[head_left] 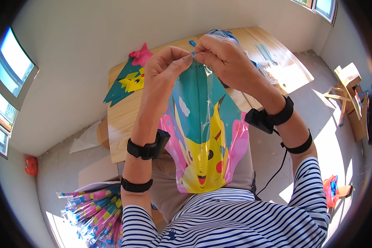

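Over my lap hangs a glossy plastic kite (202, 120), teal at the top and pink at the sides, with a yellow cartoon creature near its bottom edge. My left hand (164, 66) pinches its narrow top tip between thumb and forefinger. Close against those fingertips, my right hand (225, 56) is also closed in a pinch on the tip. The fingers cover whatever small part lies between them. Lengthwise creases run down the kite, and its lower end rests on my thighs and shirt.
Another teal kite (130, 76) with a pink end lies on the wooden table (122, 124) at left. Thin rods (263, 53) and a clear container (269, 71) sit at the right. Several printed kites (91, 211) are heaped at lower left. Cardboard boxes (353, 107) stand far right.
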{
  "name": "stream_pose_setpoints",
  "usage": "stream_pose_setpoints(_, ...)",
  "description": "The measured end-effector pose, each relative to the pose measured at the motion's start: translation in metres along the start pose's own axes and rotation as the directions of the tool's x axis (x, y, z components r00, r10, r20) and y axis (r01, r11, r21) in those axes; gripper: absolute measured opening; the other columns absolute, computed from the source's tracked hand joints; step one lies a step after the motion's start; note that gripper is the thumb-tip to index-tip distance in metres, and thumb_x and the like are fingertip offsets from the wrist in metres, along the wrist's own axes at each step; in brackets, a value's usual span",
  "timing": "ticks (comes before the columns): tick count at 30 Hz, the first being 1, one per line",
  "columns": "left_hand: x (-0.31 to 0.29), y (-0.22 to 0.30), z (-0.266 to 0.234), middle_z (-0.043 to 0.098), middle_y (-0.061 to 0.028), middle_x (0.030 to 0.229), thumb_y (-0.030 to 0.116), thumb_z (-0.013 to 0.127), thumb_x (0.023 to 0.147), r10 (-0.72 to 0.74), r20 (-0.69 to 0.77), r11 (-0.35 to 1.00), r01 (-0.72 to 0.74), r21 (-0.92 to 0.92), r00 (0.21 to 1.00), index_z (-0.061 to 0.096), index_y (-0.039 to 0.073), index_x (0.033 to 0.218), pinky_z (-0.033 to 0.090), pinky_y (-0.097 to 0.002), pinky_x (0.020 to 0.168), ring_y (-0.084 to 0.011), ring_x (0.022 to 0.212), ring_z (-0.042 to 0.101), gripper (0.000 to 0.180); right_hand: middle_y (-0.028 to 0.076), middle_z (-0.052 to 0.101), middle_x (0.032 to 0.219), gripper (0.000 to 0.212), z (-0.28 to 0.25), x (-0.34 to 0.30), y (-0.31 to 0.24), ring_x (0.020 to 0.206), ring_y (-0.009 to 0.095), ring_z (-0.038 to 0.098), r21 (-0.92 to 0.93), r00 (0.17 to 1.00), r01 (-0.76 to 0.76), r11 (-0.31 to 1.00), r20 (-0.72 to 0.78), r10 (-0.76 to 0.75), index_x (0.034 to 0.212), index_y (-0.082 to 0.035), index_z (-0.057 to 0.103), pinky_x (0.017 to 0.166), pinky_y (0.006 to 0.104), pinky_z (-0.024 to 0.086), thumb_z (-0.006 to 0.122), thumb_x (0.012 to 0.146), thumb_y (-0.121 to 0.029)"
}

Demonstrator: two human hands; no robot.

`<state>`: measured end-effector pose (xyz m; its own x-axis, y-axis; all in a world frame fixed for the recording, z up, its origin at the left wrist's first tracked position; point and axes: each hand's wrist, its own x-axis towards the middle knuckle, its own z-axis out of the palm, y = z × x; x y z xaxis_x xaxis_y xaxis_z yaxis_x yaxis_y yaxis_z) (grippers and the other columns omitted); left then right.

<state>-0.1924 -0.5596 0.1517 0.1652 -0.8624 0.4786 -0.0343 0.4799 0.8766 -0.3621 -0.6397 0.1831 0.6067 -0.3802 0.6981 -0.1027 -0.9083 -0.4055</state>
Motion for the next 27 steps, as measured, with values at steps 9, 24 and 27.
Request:
stream_pose_setpoints(9,0.001,-0.001,0.005,0.053,0.0067,0.078,0.016,0.06,0.094,0.014,-0.016,0.999,-0.015,-0.047,1.0,0.064,0.007,0.09,0.035,-0.0197,0.065,-0.0018,0.072,0.043,0.011,0.004,0.063,0.08,0.016,0.002,-0.002,0.014,0.078,0.011,0.06,0.282,0.99,-0.135,0.95,-0.011,0.144,0.097,0.0,0.064,0.074,0.0235,0.049,0.062,0.096,-0.016)
stream_pose_setpoints(24,-0.006,-0.004,-0.003,0.056,0.0072,0.08,0.019,0.064,0.096,-0.001,0.018,1.0,0.001,-0.002,1.0,0.063,0.008,0.091,0.036,-0.0201,0.067,-0.0017,0.074,0.047,0.012,0.001,0.056,0.072,0.017,0.014,-0.004,0.009,0.072,0.006,0.054,0.296,0.983,-0.181,0.938,0.043,0.176,0.09,0.0,0.064,0.064,0.0224,0.044,0.06,0.097,-0.016)
stream_pose_setpoints(27,-0.004,-0.007,-0.005,0.056,0.0071,0.079,0.016,0.062,0.096,-0.003,0.032,1.0,0.004,-0.025,0.999,0.063,0.008,0.09,0.036,-0.0203,0.068,-0.0018,0.074,0.047,0.011,0.001,0.058,0.074,0.016,0.01,-0.004,0.001,0.071,0.006,0.055,0.338,0.96,-0.28,0.899,0.13,0.25,0.091,-0.001,0.065,0.064,0.0216,0.045,0.062,0.096,-0.016)
